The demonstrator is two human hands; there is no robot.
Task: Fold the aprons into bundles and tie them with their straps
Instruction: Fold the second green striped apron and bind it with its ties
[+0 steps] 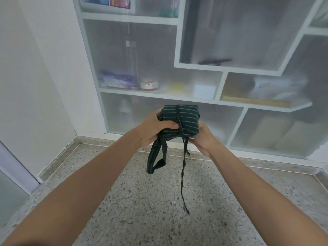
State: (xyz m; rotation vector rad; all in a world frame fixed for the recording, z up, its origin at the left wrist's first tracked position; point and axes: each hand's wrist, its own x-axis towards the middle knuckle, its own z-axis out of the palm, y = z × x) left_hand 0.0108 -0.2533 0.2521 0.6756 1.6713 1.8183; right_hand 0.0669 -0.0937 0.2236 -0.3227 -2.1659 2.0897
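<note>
A dark green apron with thin pale stripes is folded into a tight bundle [179, 118] that I hold in the air at chest height. A thin strap [178, 114] runs round its middle. My left hand [154, 128] grips the bundle's left side, thumb across the front. On the lower right corner, my right hand [202, 137] holds the bundle, its fingers curled under the fabric. A wide striped neck loop [156, 157] hangs below the left hand. One thin twisted strap end [182, 178] dangles down from the bundle.
A white shelf unit [177, 22] with frosted panels stands ahead, holding jars, packets and boxes. Below my arms lies a speckled terrazzo floor [150, 210]. A white wall [44, 68] closes the left side, with a door frame [16, 167] at its foot.
</note>
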